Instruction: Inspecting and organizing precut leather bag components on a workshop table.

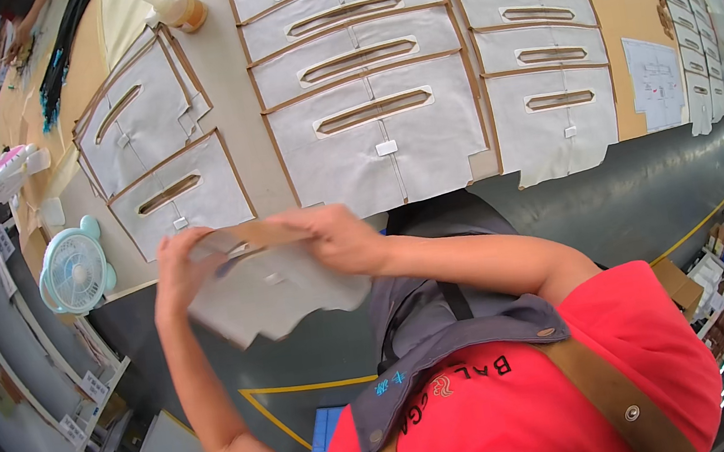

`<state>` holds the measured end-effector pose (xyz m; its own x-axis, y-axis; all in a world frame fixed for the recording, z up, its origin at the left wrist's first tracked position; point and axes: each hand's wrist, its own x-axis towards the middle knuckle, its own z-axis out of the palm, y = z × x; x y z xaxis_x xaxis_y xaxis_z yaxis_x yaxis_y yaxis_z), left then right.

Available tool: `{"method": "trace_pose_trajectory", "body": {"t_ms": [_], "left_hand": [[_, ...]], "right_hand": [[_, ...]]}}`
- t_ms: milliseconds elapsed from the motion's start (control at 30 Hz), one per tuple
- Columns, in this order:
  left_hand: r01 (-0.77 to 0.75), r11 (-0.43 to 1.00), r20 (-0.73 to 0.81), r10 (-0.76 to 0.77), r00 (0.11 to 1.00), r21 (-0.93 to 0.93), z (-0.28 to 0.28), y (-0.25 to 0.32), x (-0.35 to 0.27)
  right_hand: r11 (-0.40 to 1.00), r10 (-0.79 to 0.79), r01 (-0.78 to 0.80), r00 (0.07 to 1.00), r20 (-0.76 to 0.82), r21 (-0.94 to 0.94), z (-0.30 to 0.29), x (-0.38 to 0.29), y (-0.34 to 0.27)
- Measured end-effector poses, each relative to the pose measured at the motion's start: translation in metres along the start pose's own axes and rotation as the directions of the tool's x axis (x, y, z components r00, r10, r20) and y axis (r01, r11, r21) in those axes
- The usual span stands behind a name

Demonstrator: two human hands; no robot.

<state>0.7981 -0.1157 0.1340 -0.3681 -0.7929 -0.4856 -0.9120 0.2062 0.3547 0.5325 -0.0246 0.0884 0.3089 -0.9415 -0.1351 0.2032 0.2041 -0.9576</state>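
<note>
My left hand (184, 271) and my right hand (332, 235) grip a light grey sheet panel (275, 299) by its upper edge, just off the table's front edge. Brown edging runs along its top between the hands, partly blurred by motion. The panel hangs down over the floor, its lower edge notched. Part of a slot shows close to my left fingers. On the table, beyond my hands, lies a similar grey panel (220, 193) with a brown-edged slot and a small white tab. To its right is a column of overlapping slotted panels (339, 153).
Another column of panels (554, 125) lies further right, beside a printed drawing (654, 78). A glue bottle (182, 13) stands at the back. A light blue fan (76, 270) and a pink-and-white device (10, 171) sit at left. Another person's hand (21, 41) shows at far left.
</note>
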Motion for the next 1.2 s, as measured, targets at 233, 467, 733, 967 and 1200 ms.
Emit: {"method": "trace_pose_trajectory", "body": {"t_ms": [233, 467, 733, 967, 1200], "left_hand": [[0.120, 0.893, 0.127, -0.071, 0.989, -0.433, 0.070, -0.013, 0.022], [0.063, 0.776, 0.116, 0.014, 0.993, -0.627, 0.069, 0.064, 0.083], [0.194, 0.801, -0.008, -0.240, 0.971, -0.567, 0.153, 0.062, 0.117], [0.212, 0.785, -0.057, -0.300, 0.952, -0.582, 0.157, 0.061, 0.121], [0.118, 0.885, -0.249, -0.251, 0.935, -0.449, 0.160, 0.065, 0.116]], "right_hand": [[0.944, 0.317, -0.281, 0.916, -0.247, 0.172, -0.087, -0.059, 0.014], [0.929, 0.369, -0.267, 0.686, -0.626, 0.256, -0.169, -0.122, 0.055], [0.808, 0.201, -0.544, 0.617, -0.761, -0.227, -0.202, -0.121, 0.096], [0.822, 0.232, -0.534, 0.631, -0.740, -0.198, -0.205, -0.121, 0.089], [0.734, 0.140, -0.582, 0.634, -0.760, -0.350, -0.207, -0.118, 0.111]]}}
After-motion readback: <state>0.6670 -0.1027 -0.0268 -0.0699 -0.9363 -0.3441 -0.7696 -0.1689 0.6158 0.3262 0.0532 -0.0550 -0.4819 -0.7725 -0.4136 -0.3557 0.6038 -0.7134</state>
